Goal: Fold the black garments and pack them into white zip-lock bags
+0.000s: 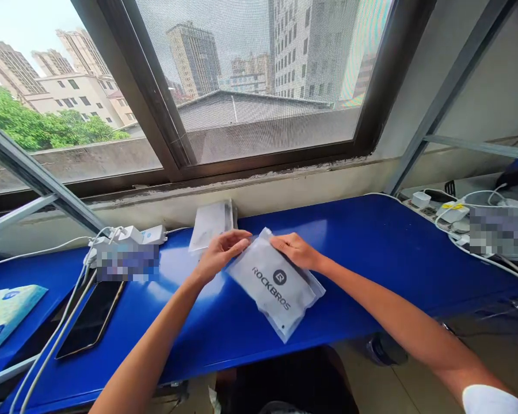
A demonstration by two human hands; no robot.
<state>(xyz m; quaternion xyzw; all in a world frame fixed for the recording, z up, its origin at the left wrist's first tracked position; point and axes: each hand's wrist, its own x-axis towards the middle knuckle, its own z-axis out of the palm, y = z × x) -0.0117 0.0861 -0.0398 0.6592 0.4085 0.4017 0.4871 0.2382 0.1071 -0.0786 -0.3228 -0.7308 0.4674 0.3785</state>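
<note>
A frosted plastic bag printed ROCKBROS lies tilted over the blue table, close to its front edge. My right hand is closed on the bag's upper right part, thumb on top. At the upper left corner is my left hand, its fingers curled together around the bag's edge. Behind my left hand, a stack of similar frosted bags rests against the wall below the window.
The blue table runs below the window. On the left are a phone, a tissue pack, white chargers and cables. More chargers and cables lie at the right. Metal frame bars slant on both sides.
</note>
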